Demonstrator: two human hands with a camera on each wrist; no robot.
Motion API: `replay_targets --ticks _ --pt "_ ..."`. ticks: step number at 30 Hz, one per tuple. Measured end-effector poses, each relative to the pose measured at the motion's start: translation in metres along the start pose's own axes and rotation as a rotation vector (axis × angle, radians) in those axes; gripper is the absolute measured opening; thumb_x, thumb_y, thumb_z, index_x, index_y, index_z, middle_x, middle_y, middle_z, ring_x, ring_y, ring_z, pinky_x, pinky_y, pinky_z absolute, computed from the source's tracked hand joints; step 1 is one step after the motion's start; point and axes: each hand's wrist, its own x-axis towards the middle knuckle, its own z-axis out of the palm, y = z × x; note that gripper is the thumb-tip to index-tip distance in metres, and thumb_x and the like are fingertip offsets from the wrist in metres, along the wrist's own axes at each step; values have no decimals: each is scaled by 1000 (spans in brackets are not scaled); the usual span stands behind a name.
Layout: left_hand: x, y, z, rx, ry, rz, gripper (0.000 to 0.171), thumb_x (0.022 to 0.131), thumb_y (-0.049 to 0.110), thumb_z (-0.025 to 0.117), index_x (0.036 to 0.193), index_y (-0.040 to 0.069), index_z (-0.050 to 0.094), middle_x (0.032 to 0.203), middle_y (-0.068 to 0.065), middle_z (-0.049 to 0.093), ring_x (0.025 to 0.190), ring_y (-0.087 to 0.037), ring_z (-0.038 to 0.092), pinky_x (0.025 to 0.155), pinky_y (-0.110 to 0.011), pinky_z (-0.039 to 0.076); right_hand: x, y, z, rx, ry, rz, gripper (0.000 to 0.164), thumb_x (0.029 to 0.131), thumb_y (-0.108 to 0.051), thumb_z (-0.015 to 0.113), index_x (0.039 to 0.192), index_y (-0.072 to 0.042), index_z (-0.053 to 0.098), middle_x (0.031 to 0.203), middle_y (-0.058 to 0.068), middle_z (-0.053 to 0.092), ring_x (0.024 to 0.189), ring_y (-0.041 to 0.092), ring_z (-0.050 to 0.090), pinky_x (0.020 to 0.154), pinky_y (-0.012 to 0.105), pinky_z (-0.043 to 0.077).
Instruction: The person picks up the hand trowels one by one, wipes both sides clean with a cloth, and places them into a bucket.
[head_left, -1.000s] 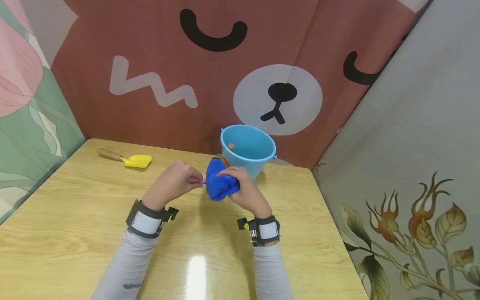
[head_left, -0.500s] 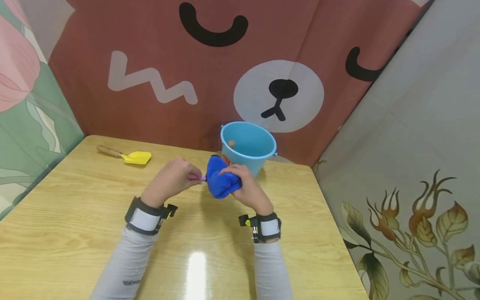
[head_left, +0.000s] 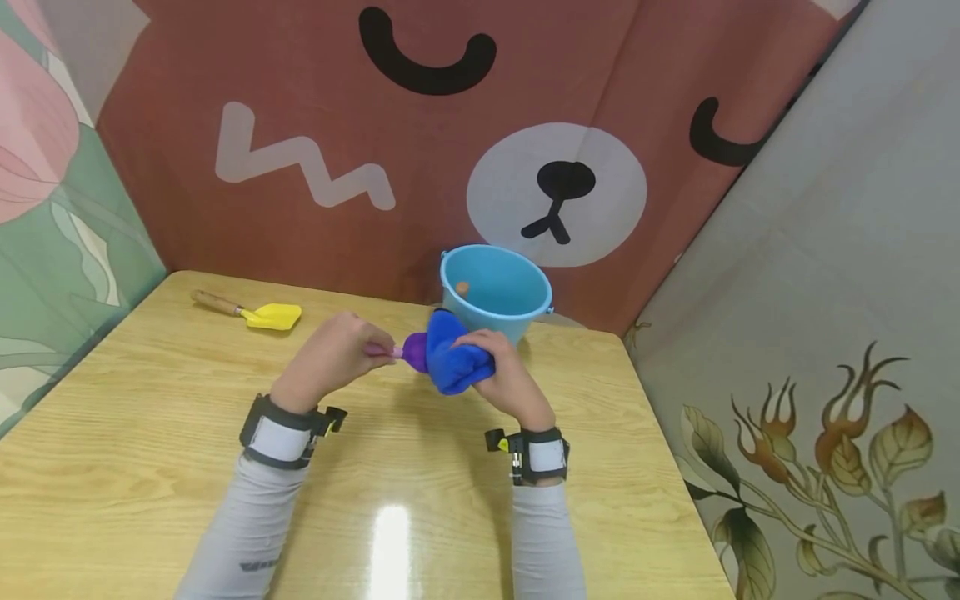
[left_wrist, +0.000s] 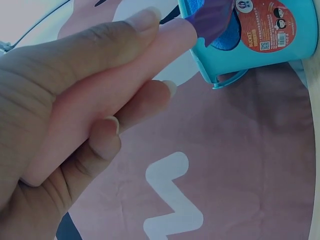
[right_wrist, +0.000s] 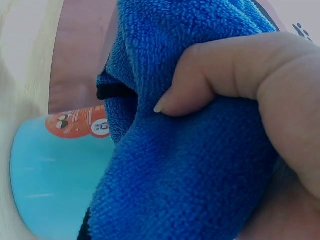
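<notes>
My left hand point(head_left: 333, 358) grips the pink handle point(left_wrist: 110, 90) of a small toy shovel. The shovel's purple blade point(head_left: 415, 352) shows between that hand and a blue cloth point(head_left: 453, 360), which covers its far end. Bunched in my right hand point(head_left: 513, 379), the cloth is pinched under the thumb, as the right wrist view shows. A dark edging strip point(right_wrist: 117, 91) runs along part of the cloth. Both hands are over the table, in front of a light blue bucket point(head_left: 525, 312).
The bucket stands against the back curtain point(head_left: 315, 242), with a brown rounded end point(head_left: 462, 289) of something inside it. A yellow toy shovel point(head_left: 273, 317) with a wooden handle lies at the table's back left. A floral curtain point(head_left: 810, 333) borders the right side.
My left hand has shifted left with the shovel, and the cloth in my right hand has moved slightly right. The purple blade, hidden before, now shows between them.
</notes>
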Motion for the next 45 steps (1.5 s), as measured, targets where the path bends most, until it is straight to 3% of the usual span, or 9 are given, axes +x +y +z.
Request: replay_targets --ticks 9,21,29,37,45 --pt "-1 -3 -3 5 28 18 16 75 11 91 88 6 82 82 -5 78 76 -21 76 69 -35 63 -1 5 -3 17 15 2 46 78 14 75 117 -10 72 120 8 69 119 27 59 107 45 45" --pt "-4 -2 -9 28 30 -15 17 75 9 91 89 4 82 82 -7 78 75 -22 76 68 -35 63 -5 13 -7 24 11 29 46 78 17 71 115 -10 72 118 9 70 120 28 61 108 46 47" --pt "-5 -2 -10 23 37 -24 17 76 7 90 90 3 82 83 -9 78 75 -22 76 67 -35 63 -8 17 -12 36 -4 88 46 79 18 68 115 -10 72 121 11 68 121 29 60 108 48 48" --pt "-5 -1 -11 14 45 -30 17 75 7 90 90 4 82 83 -8 78 74 -21 76 67 -34 62 -10 17 -16 53 63 132 49 77 18 65 114 -13 72 123 10 64 123 31 58 107 52 48" --pt "-4 1 -11 7 25 -45 18 75 7 90 91 4 82 85 -8 78 76 -21 76 68 -34 63 -9 11 -17 79 161 70 54 76 20 64 118 -15 70 132 12 61 130 31 53 109 55 45"
